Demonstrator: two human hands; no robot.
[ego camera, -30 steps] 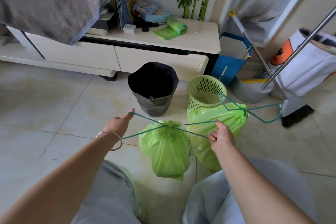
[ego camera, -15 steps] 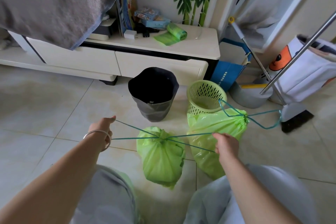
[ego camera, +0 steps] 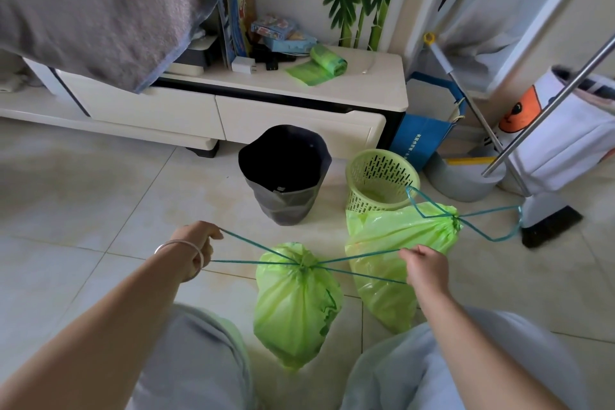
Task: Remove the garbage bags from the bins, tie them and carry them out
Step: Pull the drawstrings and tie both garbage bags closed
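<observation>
A small green garbage bag [ego camera: 294,306] stands on the floor between my knees, its neck cinched by a teal drawstring [ego camera: 253,248]. My left hand [ego camera: 199,243] grips the left loop of that string, and my right hand [ego camera: 424,265] grips the right loop; both strands are pulled taut sideways. A second, larger green garbage bag [ego camera: 396,243] lies just behind my right hand, its own drawstring loops lying slack on the floor. Behind the bags stand a dark grey bin [ego camera: 284,176] and a green perforated basket [ego camera: 379,181], both without bags.
A low white TV cabinet [ego camera: 366,93] along the wall carries a roll of green bags [ego camera: 327,60]. A blue paper bag [ego camera: 421,138], a grey dustpan, a broom [ego camera: 549,223] and a metal pole [ego camera: 549,110] crowd the right side. A grey blanket hangs top left.
My hands have drawn farther apart, pulling the drawstring taut and cinching the small bag's neck tighter. The view has shifted slightly downward.
</observation>
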